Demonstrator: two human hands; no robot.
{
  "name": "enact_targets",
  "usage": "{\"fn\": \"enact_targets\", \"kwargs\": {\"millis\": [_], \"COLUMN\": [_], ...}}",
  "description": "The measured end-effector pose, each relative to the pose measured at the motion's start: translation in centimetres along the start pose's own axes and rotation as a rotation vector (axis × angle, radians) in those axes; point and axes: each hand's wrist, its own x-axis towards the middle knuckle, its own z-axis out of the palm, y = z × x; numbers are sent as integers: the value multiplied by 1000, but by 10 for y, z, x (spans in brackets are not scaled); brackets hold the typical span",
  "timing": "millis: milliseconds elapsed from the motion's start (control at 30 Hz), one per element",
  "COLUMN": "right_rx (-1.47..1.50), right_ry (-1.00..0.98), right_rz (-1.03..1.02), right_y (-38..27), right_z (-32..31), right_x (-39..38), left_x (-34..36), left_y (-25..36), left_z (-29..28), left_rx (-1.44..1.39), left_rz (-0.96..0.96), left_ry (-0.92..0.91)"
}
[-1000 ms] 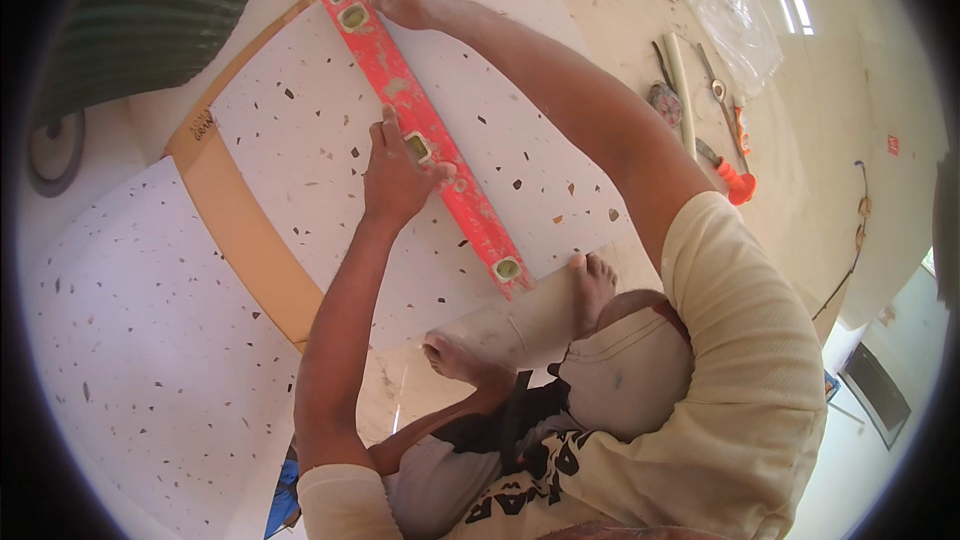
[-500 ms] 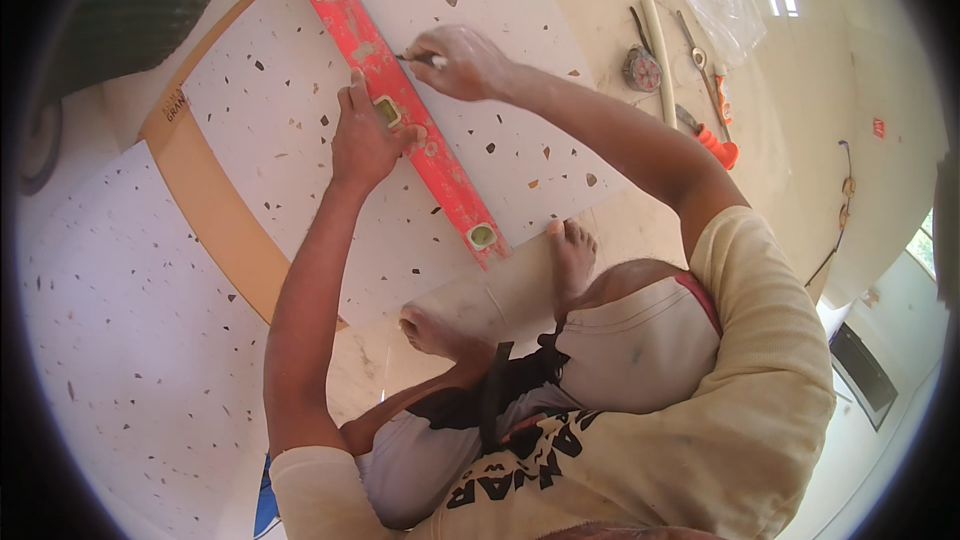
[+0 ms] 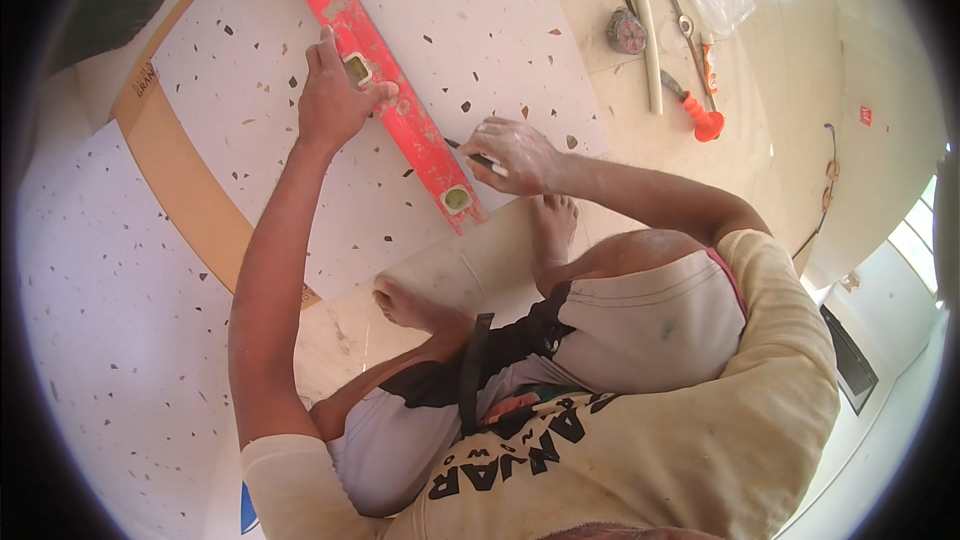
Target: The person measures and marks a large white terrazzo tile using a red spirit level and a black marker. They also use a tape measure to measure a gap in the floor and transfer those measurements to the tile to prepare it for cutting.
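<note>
"Down along the edge of the red spirit level (image 3: 408, 125), the right hand (image 3: 515, 155) has travelled from near its upper end to near its lower one."

"What's it holding?"

"It pinches a slim marker (image 3: 485, 161), tip at the level's right edge."

"And the left hand (image 3: 335, 100)?"

"Thumb spread from the fingers, resting on the level's middle."

"Where does the level lie?"

"Slantwise across the white speckled slab (image 3: 480, 40), with a brown cardboard strip (image 3: 190, 180) along the slab's left side."
</note>
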Motion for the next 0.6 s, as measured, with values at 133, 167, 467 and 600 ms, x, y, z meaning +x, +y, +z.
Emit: {"fn": "enact_targets", "kwargs": {"millis": [133, 167, 467, 600], "right_rx": [-1, -8, -6, 97], "right_ry": [34, 47, -61, -47], "right_rz": [-114, -145, -164, 65], "right_y": [-1, -1, -2, -4], "right_z": [14, 18, 28, 24], "right_x": [-34, -42, -76, -78], "left_x": [-2, -3, -3, -3], "left_y": [2, 3, -4, 0], "left_z": [-1, -1, 5, 2], "left_rx": [5, 5, 83, 14], "left_rz": [-11, -12, 36, -12], "left_ry": [-1, -1, 67, 13]}}
